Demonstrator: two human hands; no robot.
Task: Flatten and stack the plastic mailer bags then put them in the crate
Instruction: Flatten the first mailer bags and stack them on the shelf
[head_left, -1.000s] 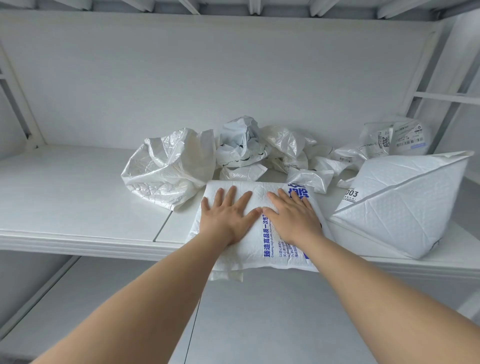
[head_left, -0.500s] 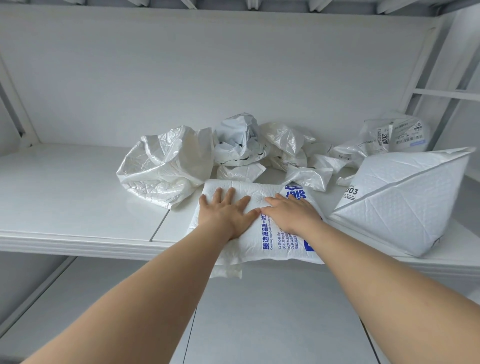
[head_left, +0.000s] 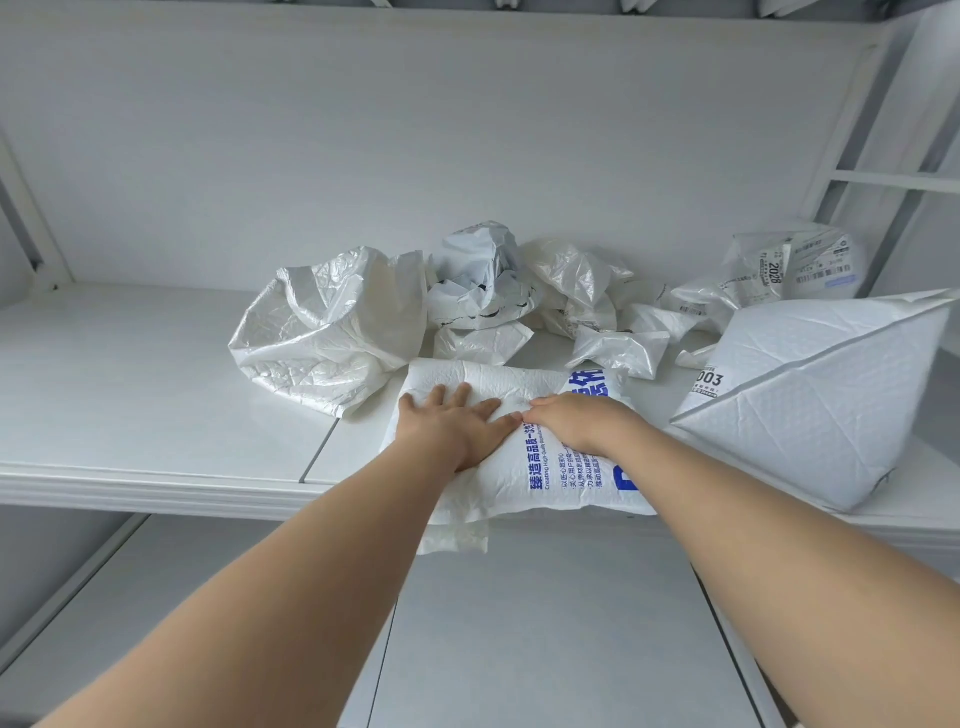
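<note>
- Now presses down on the printed mailer bag (head_left: 550, 478) with left hand (head_left: 457, 431), released, fingers straight and spread; right hand (head_left: 576, 423) just beside it, also released, palm down on the same bag.
- Overhangs the shelf (head_left: 156, 483) front edge at the bag's near end; bare shelf off to the left.
- Hemmed in behind by crumpled bags (head_left: 483, 280), on the right by a tilted padded mailer (head_left: 810, 415).
- Shows blue Chinese print on the pressed bag; "003" on the padded mailer, "2028" on a far label (head_left: 774, 273).

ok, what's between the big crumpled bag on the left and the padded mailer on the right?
Head view: the blue-printed mailer, with the left hand and right hand on it. Smaller crumpled bags lie behind it, toward the wall.
</note>
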